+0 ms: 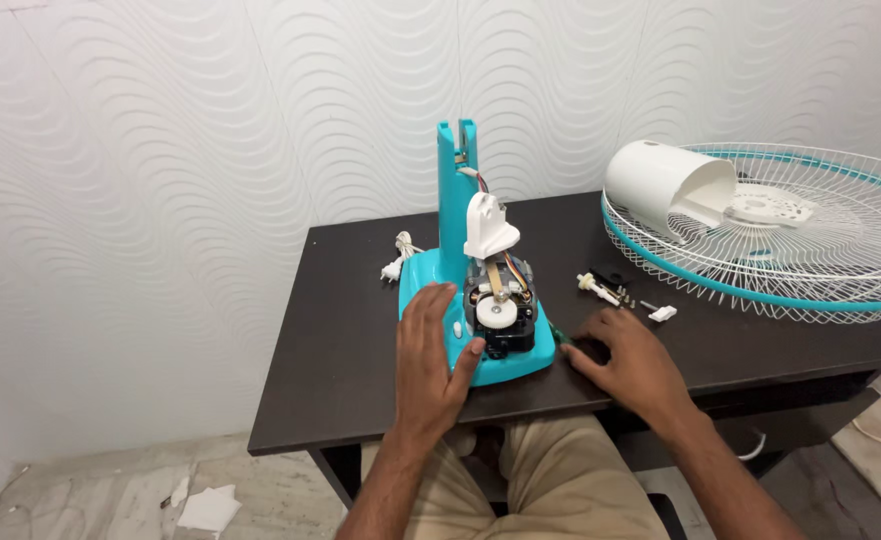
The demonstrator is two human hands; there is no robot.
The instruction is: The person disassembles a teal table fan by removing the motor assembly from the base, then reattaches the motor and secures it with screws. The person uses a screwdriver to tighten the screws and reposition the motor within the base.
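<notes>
A turquoise fan base with an upright stand (455, 215) sits on the dark table (350, 340). The exposed fan motor (498, 305), with a white bracket above it, leans against the stand. My left hand (430, 355) lies flat on the base's front left, its thumb touching the motor's black lower part. To the right of the base, my right hand (625, 360) rests on the table, its fingertips over a thin green-handled tool (557, 337). Whether the fingers grip the tool is unclear.
A white and turquoise wire fan guard (810, 270) lies at the table's right end, a white motor cover (660, 185) on it. Small screws and white parts (620, 293) lie near my right hand. A white plug and cord (398, 255) sit behind the base. Paper scraps (205, 505) litter the floor.
</notes>
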